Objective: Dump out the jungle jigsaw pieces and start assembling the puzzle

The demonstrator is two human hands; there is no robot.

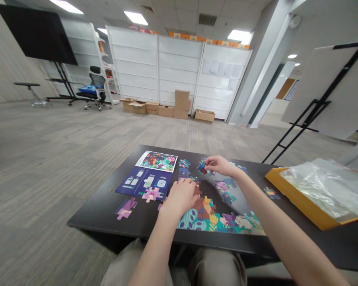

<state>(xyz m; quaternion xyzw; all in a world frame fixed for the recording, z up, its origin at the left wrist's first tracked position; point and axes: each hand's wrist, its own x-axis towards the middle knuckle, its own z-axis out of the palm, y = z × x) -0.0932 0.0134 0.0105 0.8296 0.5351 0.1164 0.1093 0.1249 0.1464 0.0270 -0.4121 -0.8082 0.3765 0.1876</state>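
Observation:
My right hand (220, 165) reaches over the far side of the table with thumb and fingers pinched on a blue and dark red jigsaw piece (201, 165). Palm down, my left hand (183, 194) rests on the left part of the partly joined jigsaw puzzle (197, 224), its fingers stretched out and covering some of it. The joined section shows teal plants, a yellow flower and animals along the near edge. Loose purple and blue jigsaw pieces (225, 184) lie to the right of my left hand. Another blue piece (184, 163) lies beyond it.
A picture sheet (159, 160) and purple leaflet (137, 176) lie left, with pink pieces (151, 194) on and near them. A yellow box (304, 202) holding clear plastic stands right, beside a small piece (271, 193). The black table (98, 214) ends close to my knees.

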